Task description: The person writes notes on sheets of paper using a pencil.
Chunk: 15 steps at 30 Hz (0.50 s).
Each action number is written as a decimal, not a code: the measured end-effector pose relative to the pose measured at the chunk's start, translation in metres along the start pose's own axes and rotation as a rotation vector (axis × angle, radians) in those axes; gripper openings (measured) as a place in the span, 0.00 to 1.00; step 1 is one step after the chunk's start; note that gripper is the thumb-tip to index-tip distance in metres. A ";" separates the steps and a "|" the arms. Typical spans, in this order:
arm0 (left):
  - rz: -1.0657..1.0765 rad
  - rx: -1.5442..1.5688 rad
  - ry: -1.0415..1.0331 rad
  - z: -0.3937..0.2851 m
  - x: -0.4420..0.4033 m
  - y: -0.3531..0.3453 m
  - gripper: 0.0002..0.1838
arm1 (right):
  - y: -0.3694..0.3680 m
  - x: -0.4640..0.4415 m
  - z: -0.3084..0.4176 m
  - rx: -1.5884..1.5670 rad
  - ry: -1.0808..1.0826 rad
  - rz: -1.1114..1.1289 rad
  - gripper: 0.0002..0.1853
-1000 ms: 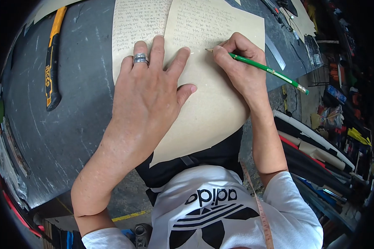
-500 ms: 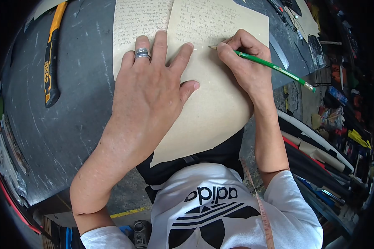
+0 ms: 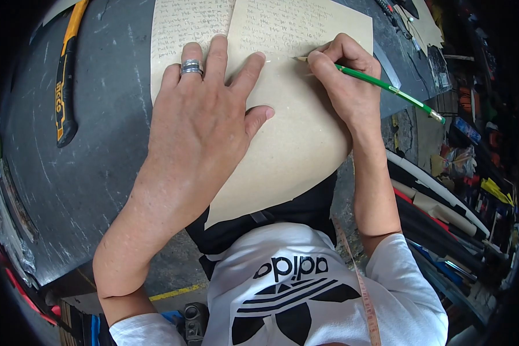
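Note:
My left hand (image 3: 205, 104) lies flat, palm down with fingers spread, across two overlapping sheets of brown paper. The left sheet (image 3: 170, 29) and the right sheet (image 3: 282, 138) both carry handwritten lines near their tops. A ring (image 3: 191, 67) sits on one finger of that hand. My right hand (image 3: 352, 81) grips a green pencil (image 3: 389, 89) between thumb and fingers, its tip at the right sheet just below the written lines. The pencil's eraser end points to the lower right. The right sheet's lower part hangs past the table edge over my lap.
An orange and black INGCO tool (image 3: 66, 86) lies on the dark scratched table (image 3: 112, 127) at left. A metal strip (image 3: 386, 68) lies right of the paper, with other tools at the upper right. Rolls of material (image 3: 438, 213) stand at the right. A measuring tape (image 3: 366, 300) hangs over my shirt.
The pencil tip and my right hand have shifted slightly to the right along the paper. My left hand stays flat on the sheets. The whole view has shifted slightly.

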<state>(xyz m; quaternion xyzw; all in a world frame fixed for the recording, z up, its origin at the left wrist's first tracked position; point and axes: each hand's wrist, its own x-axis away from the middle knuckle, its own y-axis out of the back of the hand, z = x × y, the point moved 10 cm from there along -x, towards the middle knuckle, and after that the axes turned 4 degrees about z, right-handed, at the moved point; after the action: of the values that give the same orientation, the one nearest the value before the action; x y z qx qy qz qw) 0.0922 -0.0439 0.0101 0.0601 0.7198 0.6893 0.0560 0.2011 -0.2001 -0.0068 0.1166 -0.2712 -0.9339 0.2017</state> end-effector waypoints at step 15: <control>-0.010 0.010 -0.008 -0.001 0.001 0.002 0.33 | -0.003 -0.001 0.000 0.046 -0.007 0.020 0.11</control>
<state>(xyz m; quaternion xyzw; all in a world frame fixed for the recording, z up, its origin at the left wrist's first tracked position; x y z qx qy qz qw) 0.0913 -0.0444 0.0121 0.0596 0.7234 0.6851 0.0620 0.2011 -0.1976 -0.0086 0.1151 -0.2943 -0.9259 0.2072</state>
